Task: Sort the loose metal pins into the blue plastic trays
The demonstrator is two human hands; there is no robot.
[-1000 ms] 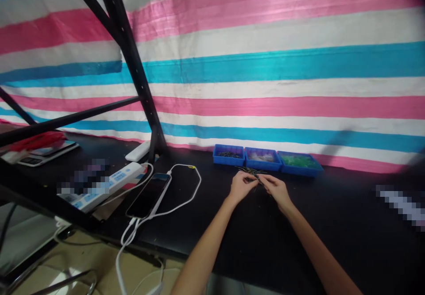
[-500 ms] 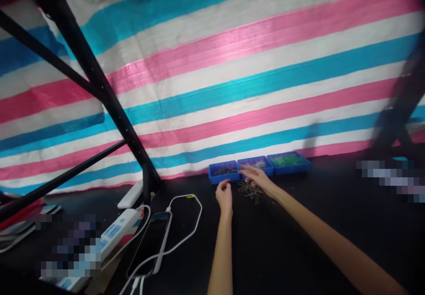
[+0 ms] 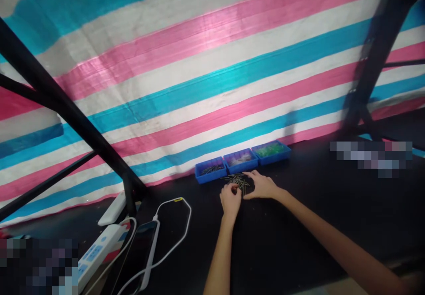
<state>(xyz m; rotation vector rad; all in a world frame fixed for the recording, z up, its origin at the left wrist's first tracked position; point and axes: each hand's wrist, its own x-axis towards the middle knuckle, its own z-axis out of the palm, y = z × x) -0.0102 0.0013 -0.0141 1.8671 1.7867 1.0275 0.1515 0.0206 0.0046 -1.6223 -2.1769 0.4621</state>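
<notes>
A loose pile of thin metal pins, perhaps nails or screws (image 3: 237,180), lies on the black tabletop in front of three blue trays. My left hand (image 3: 230,201) is at the pile's near edge, its fingers curled and closed; whatever is between the fingertips is too small to make out. On the pile's right side, my right hand (image 3: 264,186) is open, with thumb and fingers spread around the pins. The left tray (image 3: 210,178) holds dark thin pieces of a similar shape. Clear or whitish small items are in the middle tray (image 3: 241,167), and green ones fill the right tray (image 3: 272,154).
To the left lie a phone (image 3: 135,253) and a looped white cable (image 3: 189,224). A white power strip (image 3: 99,251) is beyond them, near a black metal frame post (image 3: 83,131). Striped sheeting (image 3: 212,87) hangs behind the table (image 3: 282,250).
My right hand has moved from above the middle tray down to the pile's right side. My left hand has shifted to the pile's near edge. The view has turned right.
</notes>
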